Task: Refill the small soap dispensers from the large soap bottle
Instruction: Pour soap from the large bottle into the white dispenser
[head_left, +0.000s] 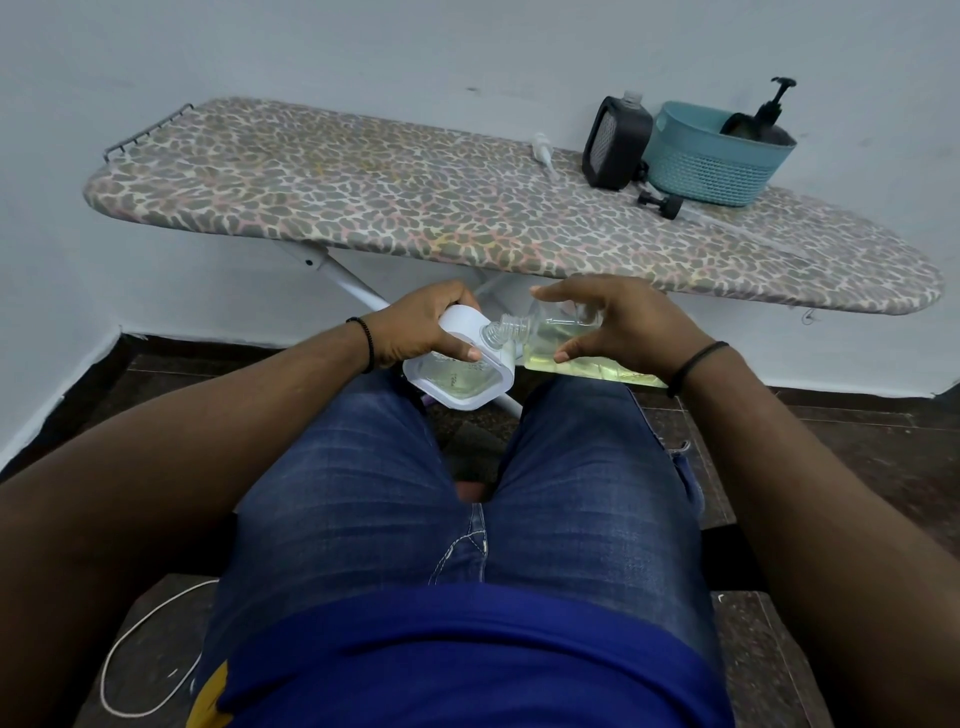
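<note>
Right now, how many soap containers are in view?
4: a white dispenser in the left hand, a clear bottle in the right hand, a black dispenser on the ironing board, a pump bottle in the basket. The basket may hide more.

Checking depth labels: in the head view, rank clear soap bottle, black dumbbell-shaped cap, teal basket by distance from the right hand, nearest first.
1. Clear soap bottle: held in the right hand, over the lap.
2. Black dumbbell-shaped cap: on the ironing board, in front of the basket.
3. Teal basket: far right end of the board, by the wall.
</note>
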